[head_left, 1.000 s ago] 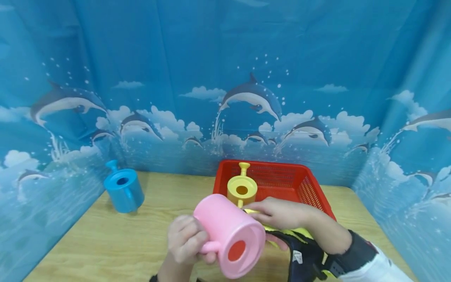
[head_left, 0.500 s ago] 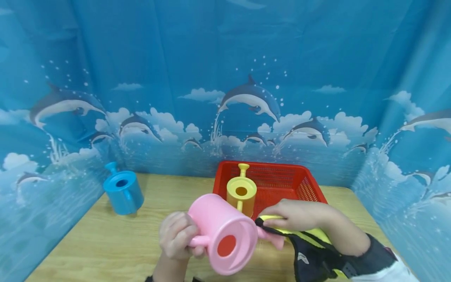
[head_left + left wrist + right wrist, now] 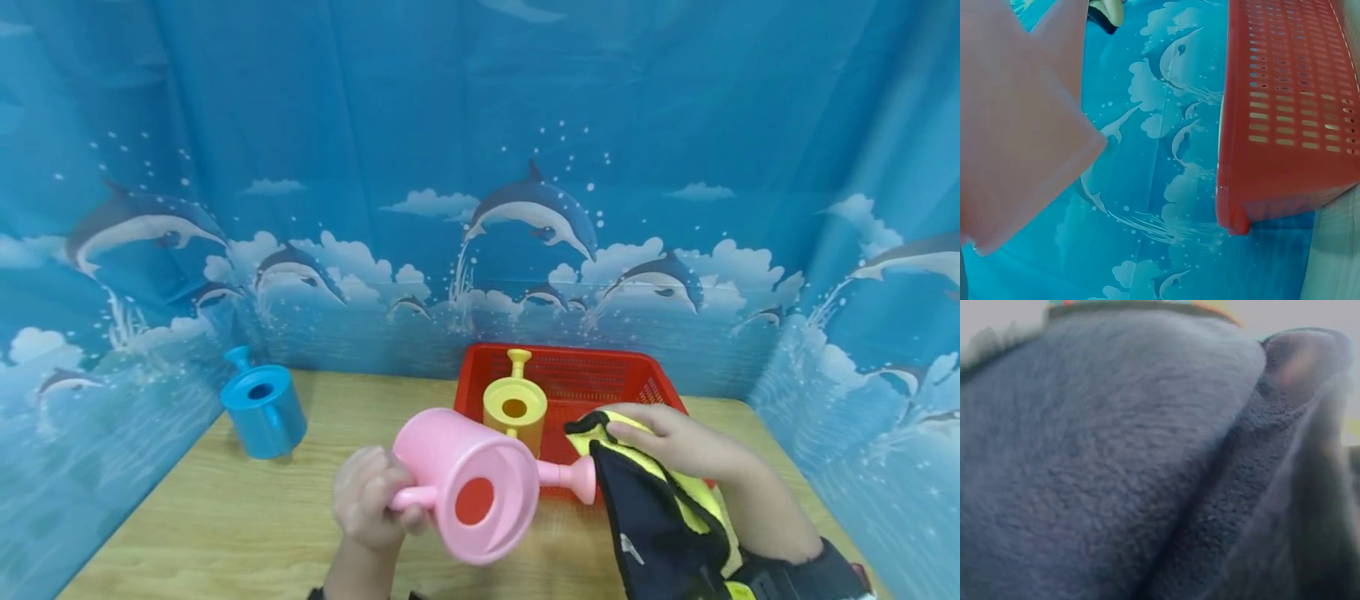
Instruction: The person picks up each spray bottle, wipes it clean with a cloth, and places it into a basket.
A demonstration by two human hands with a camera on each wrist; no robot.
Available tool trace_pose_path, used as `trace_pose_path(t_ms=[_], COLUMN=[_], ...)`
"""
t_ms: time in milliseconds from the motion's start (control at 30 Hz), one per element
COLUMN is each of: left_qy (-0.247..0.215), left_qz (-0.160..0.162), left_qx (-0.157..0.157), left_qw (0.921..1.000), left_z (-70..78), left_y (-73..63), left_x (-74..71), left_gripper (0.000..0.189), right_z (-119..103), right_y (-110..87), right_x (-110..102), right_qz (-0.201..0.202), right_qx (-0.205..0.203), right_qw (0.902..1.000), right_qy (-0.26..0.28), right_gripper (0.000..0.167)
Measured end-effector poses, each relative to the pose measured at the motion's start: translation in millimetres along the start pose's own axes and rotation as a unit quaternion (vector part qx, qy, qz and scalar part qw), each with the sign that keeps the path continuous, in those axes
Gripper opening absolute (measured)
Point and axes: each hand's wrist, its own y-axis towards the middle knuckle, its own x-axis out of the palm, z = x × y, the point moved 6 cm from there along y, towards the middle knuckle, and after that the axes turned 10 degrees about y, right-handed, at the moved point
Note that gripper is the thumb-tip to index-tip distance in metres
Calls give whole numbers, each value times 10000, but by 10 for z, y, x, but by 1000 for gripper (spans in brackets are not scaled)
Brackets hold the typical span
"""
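Note:
My left hand [image 3: 367, 498] grips a pink watering can [image 3: 448, 450] by its handle. The can is tipped on its side, its round top opening towards me and its spout pointing right. In the left wrist view the pink can [image 3: 1016, 137] fills the left side. My right hand [image 3: 686, 443] holds a yellow and black cloth [image 3: 660, 525], pinched between thumb and fingers, which hangs just right of the spout's flared end. Dark cloth [image 3: 1097, 444] covers most of the right wrist view and hides the fingers there.
A red plastic basket [image 3: 600, 358] stands at the back of the wooden table [image 3: 225, 533], with a yellow watering can [image 3: 516, 398] upright in it. Back left on the table is a blue watering can [image 3: 262, 412]. A dolphin-print curtain [image 3: 375, 125] surrounds the table.
My right hand has drawn the cloth off the pink can's spout and away to the right. The pink can has shifted a little left, and its spout now shows.

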Motion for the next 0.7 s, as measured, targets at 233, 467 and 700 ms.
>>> trace_pose_path(t_ms=[233,467,700], left_qy=[165,39,483], left_qz=[-71,-154,-450], left_qx=[-520,-1326,-2017], left_qw=[9985,9910,9772], left_z=[-87,-185,-277], left_y=[-125,-151,-259], left_x=[-22,-31,-57], left_gripper=[60,63,66], right_z=[240,389,491], right_y=[-180,-380,-552], right_x=[-83,-87,-105], right_qz=[1489,2502,3224], right_qx=[-242,-1061,-1722], right_qw=[9865,9370,8687], right_qy=[644,2193,3342], right_gripper=[44,38,41])
